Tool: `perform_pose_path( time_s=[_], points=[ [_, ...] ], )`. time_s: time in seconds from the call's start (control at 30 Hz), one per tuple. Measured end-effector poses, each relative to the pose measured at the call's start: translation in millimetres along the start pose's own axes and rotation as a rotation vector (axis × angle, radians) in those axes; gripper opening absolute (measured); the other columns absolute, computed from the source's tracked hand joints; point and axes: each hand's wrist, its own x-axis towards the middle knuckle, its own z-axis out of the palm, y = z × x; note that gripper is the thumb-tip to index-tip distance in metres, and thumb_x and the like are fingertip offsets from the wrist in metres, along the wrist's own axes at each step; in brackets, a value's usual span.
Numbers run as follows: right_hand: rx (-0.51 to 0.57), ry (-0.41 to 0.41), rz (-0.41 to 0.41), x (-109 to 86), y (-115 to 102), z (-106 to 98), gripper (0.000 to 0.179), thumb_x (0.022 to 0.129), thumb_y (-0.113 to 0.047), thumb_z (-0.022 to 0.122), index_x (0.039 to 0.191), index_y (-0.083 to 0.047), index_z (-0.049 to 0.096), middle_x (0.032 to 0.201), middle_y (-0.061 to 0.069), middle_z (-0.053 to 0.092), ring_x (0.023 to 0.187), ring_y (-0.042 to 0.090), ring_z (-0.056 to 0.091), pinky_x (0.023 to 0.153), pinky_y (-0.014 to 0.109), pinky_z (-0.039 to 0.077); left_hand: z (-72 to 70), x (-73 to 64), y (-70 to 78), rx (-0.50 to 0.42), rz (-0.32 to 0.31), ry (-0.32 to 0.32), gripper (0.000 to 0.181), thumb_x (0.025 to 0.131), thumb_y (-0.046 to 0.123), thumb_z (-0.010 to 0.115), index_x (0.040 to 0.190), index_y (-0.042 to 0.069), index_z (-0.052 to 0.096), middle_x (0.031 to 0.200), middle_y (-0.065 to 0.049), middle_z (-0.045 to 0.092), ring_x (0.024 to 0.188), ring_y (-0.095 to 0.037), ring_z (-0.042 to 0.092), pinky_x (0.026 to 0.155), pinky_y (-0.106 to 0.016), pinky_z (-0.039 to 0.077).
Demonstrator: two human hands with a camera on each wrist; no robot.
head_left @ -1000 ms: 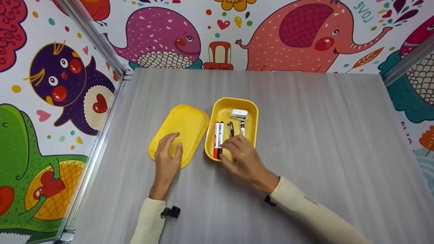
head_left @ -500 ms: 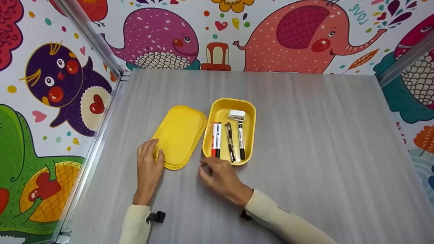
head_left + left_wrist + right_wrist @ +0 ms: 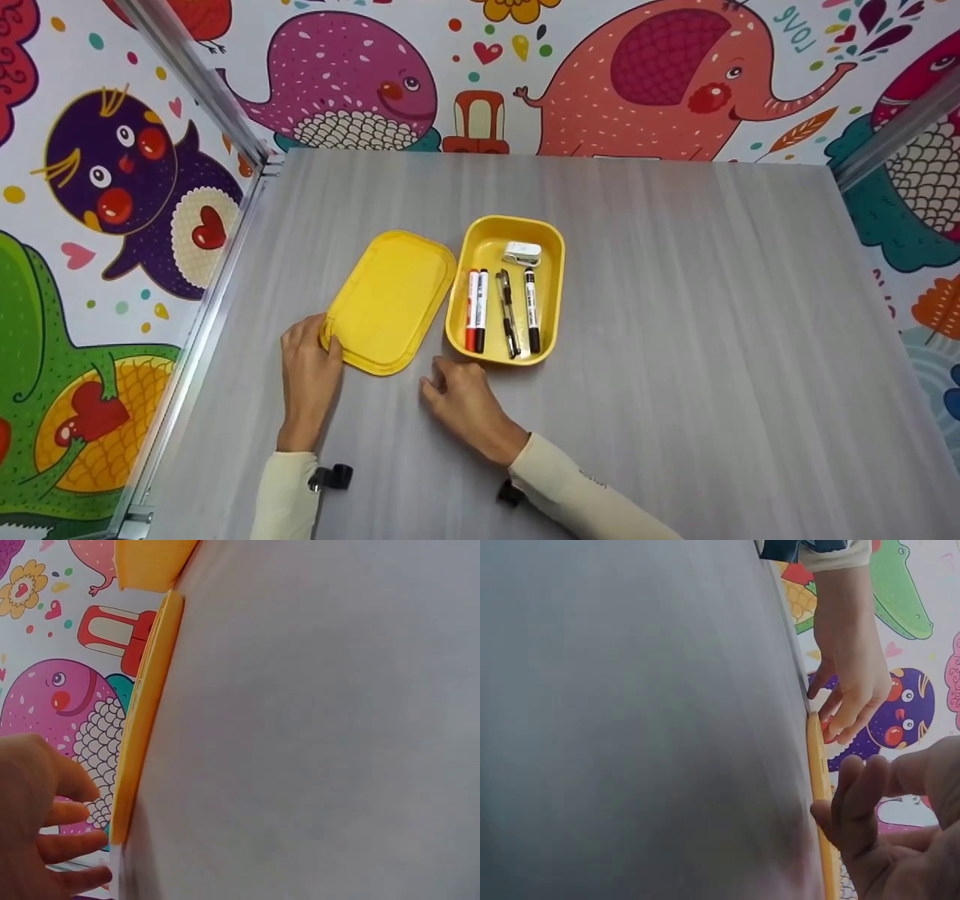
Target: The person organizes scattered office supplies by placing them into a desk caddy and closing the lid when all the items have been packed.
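Observation:
A yellow lid (image 3: 390, 300) lies flat on the table, beside an uncovered yellow box (image 3: 560, 300). Inside the box are a red marker (image 3: 472, 309), a black-ended marker (image 3: 481, 309) beside it, a black-and-clear pen (image 3: 508, 315), another black-ended marker (image 3: 532, 309) and what looks like a small white stapler (image 3: 522, 253). My left hand (image 3: 309, 375) is at the lid's near left corner, fingers relaxed; the left wrist view shows its fingers (image 3: 75, 846) spread by the lid's edge, contact unclear. Just below the box, my right hand (image 3: 469, 405) has loosely bent fingers and holds nothing.
The grey wood-grain table (image 3: 712, 337) extends around the box and lid. Cartoon-printed walls (image 3: 487, 75) stand behind and to the sides, with a metal frame rail (image 3: 199, 300) along the left edge.
My right hand has drawn back from over the box's pens toward the lower left. My left hand has shifted left and down, from above the lid to its near corner.

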Motion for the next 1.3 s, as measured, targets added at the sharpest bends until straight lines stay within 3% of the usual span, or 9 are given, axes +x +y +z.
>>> perform_pose_path(
  time_s=[0.13, 0.3, 0.53, 0.7, 0.8, 0.93, 1.07, 1.17, 1.3],
  points=[
    [-0.006, 0.002, 0.025, 4.2, 1, 10, 0.012, 0.099, -0.007, 0.079, 0.100, 0.000, 0.069, 0.067, -0.008, 0.055, 0.061, -0.001, 0.051, 0.053, 0.016, 0.046, -0.8, 1.6, -0.4, 0.016, -0.025, -0.027, 0.035, 0.102, -0.004, 0.068, 0.136, -0.015, 0.067, 0.136, -0.032, 0.066, 0.136, -0.048, 0.051, 0.114, -0.059, 0.045],
    [0.022, 0.021, 0.043, 15.5, -1, 20, 0.047, 0.100, -0.008, 0.077, 0.136, 0.017, 0.061, 0.071, -0.007, 0.060, 0.063, 0.000, 0.055, 0.058, 0.017, 0.051, -2.3, 6.2, -3.4, 0.057, -0.079, -0.020, 0.040, 0.103, -0.001, 0.067, 0.137, -0.021, 0.063, 0.143, -0.037, 0.058, 0.144, -0.053, 0.043, 0.121, -0.063, 0.038],
    [0.114, 0.012, 0.088, 29.3, -6, 27, 0.046, 0.102, -0.005, 0.073, 0.138, 0.019, 0.058, 0.071, -0.007, 0.058, 0.061, -0.001, 0.053, 0.051, 0.018, 0.045, -2.0, 10.3, -5.0, 0.017, -0.100, -0.029, 0.030, 0.104, -0.003, 0.065, 0.126, -0.023, 0.069, 0.150, -0.039, 0.052, 0.152, -0.056, 0.033, 0.127, -0.068, 0.026],
    [0.157, 0.037, 0.096, 30.0, -8, 26, 0.051, 0.102, -0.005, 0.074, 0.146, 0.014, 0.056, 0.086, -0.002, 0.063, 0.076, 0.003, 0.055, 0.065, 0.020, 0.047, -6.4, 11.2, 0.3, -0.039, -0.158, -0.056, 0.028, 0.102, -0.009, 0.060, 0.125, -0.025, 0.067, 0.147, -0.040, 0.053, 0.151, -0.056, 0.034, 0.128, -0.066, 0.026],
    [0.238, 0.054, 0.100, 29.8, -11, 24, 0.063, 0.105, -0.007, 0.073, 0.157, 0.015, 0.046, 0.098, 0.002, 0.067, 0.078, 0.005, 0.063, 0.070, 0.022, 0.054, -11.9, 11.1, 5.7, -0.061, -0.213, -0.075, 0.031, 0.102, -0.010, 0.059, 0.128, -0.026, 0.065, 0.145, -0.040, 0.055, 0.148, -0.056, 0.038, 0.127, -0.064, 0.028],
    [0.427, 0.032, 0.102, 29.7, -19, 22, 0.075, 0.109, -0.007, 0.066, 0.167, 0.012, 0.023, 0.097, 0.010, 0.071, 0.068, 0.022, 0.073, 0.060, 0.027, 0.061, -19.0, 8.0, 12.7, -0.090, -0.271, -0.078, 0.035, 0.103, -0.007, 0.061, 0.134, -0.024, 0.064, 0.144, -0.039, 0.058, 0.145, -0.055, 0.043, 0.126, -0.064, 0.031],
    [0.558, 0.046, 0.095, 29.7, -26, 19, 0.076, 0.110, -0.003, 0.062, 0.169, 0.009, 0.017, 0.095, 0.021, 0.072, 0.068, 0.038, 0.074, 0.055, 0.030, 0.061, -25.1, 3.2, 20.4, -0.143, -0.309, -0.066, 0.038, 0.105, -0.003, 0.062, 0.139, -0.020, 0.063, 0.144, -0.039, 0.061, 0.140, -0.053, 0.053, 0.122, -0.063, 0.039],
    [0.581, 0.072, 0.091, 28.7, -28, 15, 0.075, 0.109, -0.002, 0.062, 0.170, 0.008, 0.018, 0.098, 0.022, 0.071, 0.068, 0.036, 0.074, 0.055, 0.029, 0.060, -28.4, 0.5, 28.1, -0.193, -0.335, -0.028, 0.040, 0.105, -0.001, 0.063, 0.142, -0.016, 0.064, 0.139, -0.037, 0.066, 0.133, -0.049, 0.062, 0.113, -0.059, 0.049],
    [0.610, 0.082, 0.093, 25.5, -28, 5, 0.076, 0.110, -0.003, 0.062, 0.171, 0.004, 0.018, 0.103, 0.016, 0.066, 0.070, 0.031, 0.073, 0.057, 0.032, 0.061, -28.7, -1.0, 38.2, -0.229, -0.339, 0.042, 0.038, 0.102, -0.003, 0.066, 0.139, -0.012, 0.069, 0.122, -0.033, 0.074, 0.117, -0.041, 0.069, 0.098, -0.030, 0.055]
  ],
)
